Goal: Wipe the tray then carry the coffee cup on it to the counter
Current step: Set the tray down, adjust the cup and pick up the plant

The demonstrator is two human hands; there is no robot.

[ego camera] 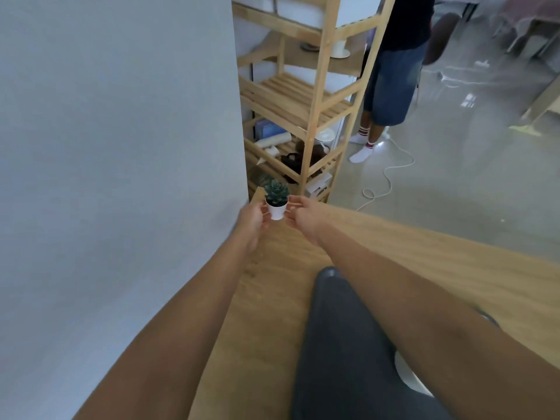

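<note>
White pot of the succulent is pinched between your left hand and right hand at the table's far corner. Set it down flat there. Tray lies near you; coffee cup not visible.

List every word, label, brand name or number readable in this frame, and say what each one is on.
None can be read.
Boxes and packages on the bottom levels of the wooden shelf: any print is too small and blurred.
White plant pot between the left hand and right hand: plain, no marking visible.
Wooden table and wall: no text.
</note>
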